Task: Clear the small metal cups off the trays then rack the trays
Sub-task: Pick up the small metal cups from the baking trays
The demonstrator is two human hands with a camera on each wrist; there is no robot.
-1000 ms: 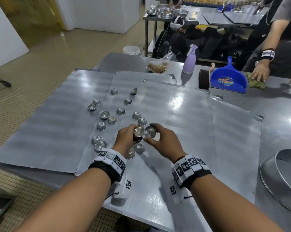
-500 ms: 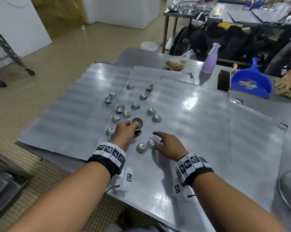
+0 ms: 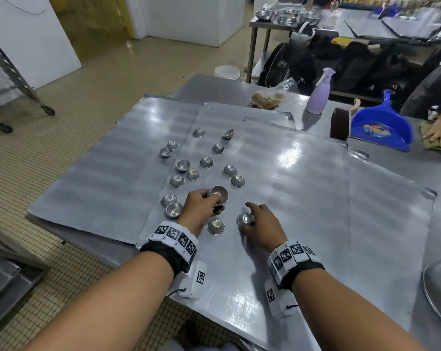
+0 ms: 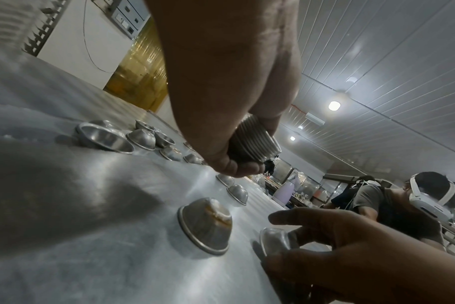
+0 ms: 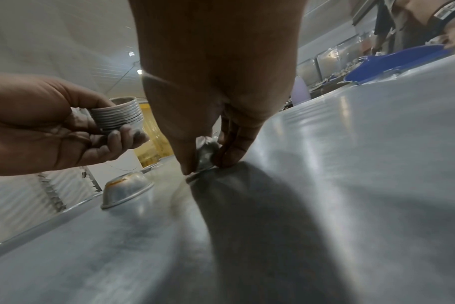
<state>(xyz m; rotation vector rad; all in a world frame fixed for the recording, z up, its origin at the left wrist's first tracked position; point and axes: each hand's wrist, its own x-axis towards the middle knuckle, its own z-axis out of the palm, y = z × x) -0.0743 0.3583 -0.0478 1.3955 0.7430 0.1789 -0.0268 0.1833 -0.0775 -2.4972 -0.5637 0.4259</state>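
Observation:
My left hand (image 3: 204,202) grips a nested stack of small metal cups (image 3: 218,195), held just above the tray; the stack's ribbed rims (image 4: 255,142) show in the left wrist view and again (image 5: 116,116) in the right wrist view. My right hand (image 3: 258,219) pinches one small metal cup (image 3: 245,219) tipped on its edge against the tray (image 5: 207,153). An upturned cup (image 3: 215,226) with brown residue sits between my hands (image 4: 205,224). Several more cups (image 3: 206,162) lie scattered on the overlapping flat metal trays (image 3: 303,198).
A blue dustpan (image 3: 381,127), a brush (image 3: 339,124), a lilac spray bottle (image 3: 318,93) and a bag of crumbs (image 3: 269,97) stand at the table's far edge. Another person's hand (image 3: 438,133) rests on a cloth at the right. A large round pan (image 3: 440,295) lies at the near right.
My right hand left the stack, came down to the tray and took hold of a single cup, tipping it up. My left hand kept the stack, lowering it slightly.

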